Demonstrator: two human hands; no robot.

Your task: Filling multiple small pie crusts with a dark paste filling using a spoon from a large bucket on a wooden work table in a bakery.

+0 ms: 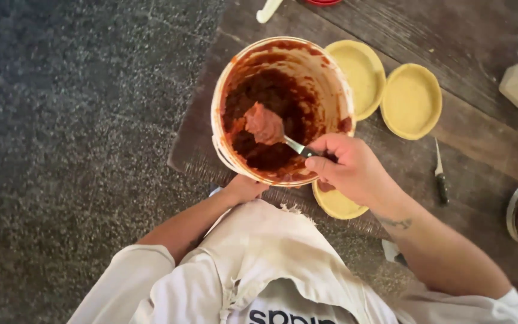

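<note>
Red paste bucket (pixel 331 78), one spoon (pixel 268 127), three pastry shells (pixel 412 101).

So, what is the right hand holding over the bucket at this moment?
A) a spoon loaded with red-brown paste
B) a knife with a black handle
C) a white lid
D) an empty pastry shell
A: the right hand grips a spoon heaped with red-brown paste inside the bucket; the knife lies apart on the wooden board, and the pastry shells rest beside the bucket.
</note>
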